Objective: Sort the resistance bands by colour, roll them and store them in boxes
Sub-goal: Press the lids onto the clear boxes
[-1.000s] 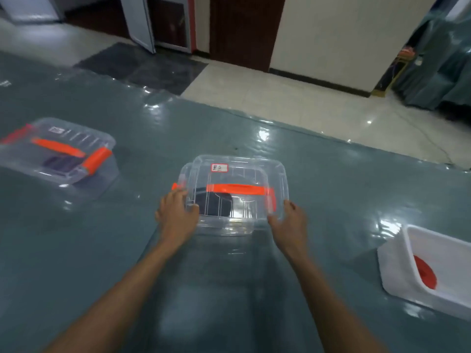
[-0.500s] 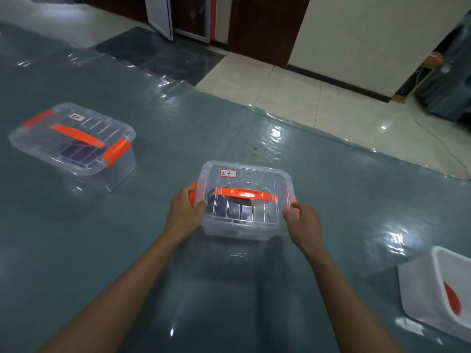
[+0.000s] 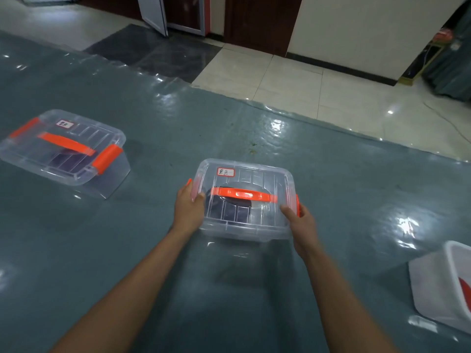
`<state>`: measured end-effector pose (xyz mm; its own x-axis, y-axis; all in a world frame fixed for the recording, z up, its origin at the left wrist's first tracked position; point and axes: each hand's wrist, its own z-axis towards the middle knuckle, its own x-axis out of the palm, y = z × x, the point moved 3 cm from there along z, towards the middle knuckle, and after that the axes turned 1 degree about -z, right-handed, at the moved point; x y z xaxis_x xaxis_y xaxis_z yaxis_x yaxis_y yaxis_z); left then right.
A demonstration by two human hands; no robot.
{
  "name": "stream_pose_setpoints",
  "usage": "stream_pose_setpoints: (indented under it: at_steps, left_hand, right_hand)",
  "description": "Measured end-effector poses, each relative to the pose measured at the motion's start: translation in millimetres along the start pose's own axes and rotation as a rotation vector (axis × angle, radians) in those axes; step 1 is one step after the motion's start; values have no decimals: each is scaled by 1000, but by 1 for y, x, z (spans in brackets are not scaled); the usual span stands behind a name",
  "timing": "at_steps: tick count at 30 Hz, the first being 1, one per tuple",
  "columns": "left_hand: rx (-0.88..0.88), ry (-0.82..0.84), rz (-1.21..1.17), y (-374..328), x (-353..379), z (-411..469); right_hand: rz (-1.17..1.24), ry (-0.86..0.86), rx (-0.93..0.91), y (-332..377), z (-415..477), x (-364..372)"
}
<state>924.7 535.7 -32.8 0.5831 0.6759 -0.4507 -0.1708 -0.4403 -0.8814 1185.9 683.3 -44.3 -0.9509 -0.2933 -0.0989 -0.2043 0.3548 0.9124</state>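
A clear plastic box with an orange handle and orange side clips sits on the grey table in front of me, its lid on. A dark rolled band shows through the plastic. My left hand grips the box's left end at the orange clip. My right hand grips the right end, fingers around the right clip. A second clear box with orange clips stands at the left, lid on, holding a dark band.
A white open tub with a red band inside stands at the right edge. The grey table is covered in shiny plastic film. Beyond its far edge lie a tiled floor and a doorway.
The lid, first sitting askew over the box, now lies flat on it. Both hands have moved from the lid's near corners to the orange side clips.
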Motion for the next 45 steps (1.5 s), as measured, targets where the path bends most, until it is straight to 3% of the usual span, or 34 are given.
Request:
stream_pose_setpoints:
  at_steps: [8,12,14,19,23,27,29,32,35,37,39,45]
  left_hand:
    - [112,49,66,-7,-1,29]
    - [152,30,80,-8,-3,28]
    - [163,20,68,-7,-2,25]
    - [203,16,102,-2,1,26]
    - [195,4,101,0,2,27]
    - [209,-9,91,0,2,26]
    - [245,-15,101,-2,-1,25]
    - [378,10,214,-4,-6,29]
    - [448,47,295,-4,-9,37]
    - [396,33,248,-2,-9,39]
    - [217,39,140,2,-9,43]
    - [-315,197,-465,23,0,51]
  right_hand:
    - [-68,-187,-88,-12,-37,6]
    - [-59,-179,-23,-9,-37,6]
    - [-97,-189,-86,-3,-41,6]
    - [-425,-204,-321,13,-52,11]
    - [-680,-189,-361,16,-50,16]
    - [-747,-182,-347,19,-50,16]
    - [-832,-181,-352,22,-50,14]
    - [-1166,-171,-445,37,-45,16]
    - [-1258,-121,-581,56,-36,36]
    - [-1316,-37,-543,54,-30,54]
    - [-1388,3,-480,38,-28,64]
    - [-1366,-74,-500,27,-24,63]
